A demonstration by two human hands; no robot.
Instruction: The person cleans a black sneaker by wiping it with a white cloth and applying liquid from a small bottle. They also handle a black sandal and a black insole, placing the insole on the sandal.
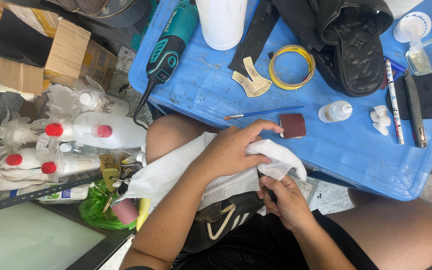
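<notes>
A white cloth (176,170) lies over my lap and covers most of a black shoe (223,220) with pale stripes. My left hand (233,150) presses down on the cloth over the shoe, fingers curled around a fold of it. Just below, my right hand (286,200) grips the shoe's edge under the cloth; something dark shows between its fingers, but I cannot tell what it is.
A blue plastic table (356,150) holds a teal rotary tool (168,47), tape roll (292,67), thin brush (263,113), sandpaper block (292,125), small glue bottle (335,112), black sandals (356,45) and a white tub (222,22). Several white bottles (101,131) and cardboard boxes (51,50) crowd the left.
</notes>
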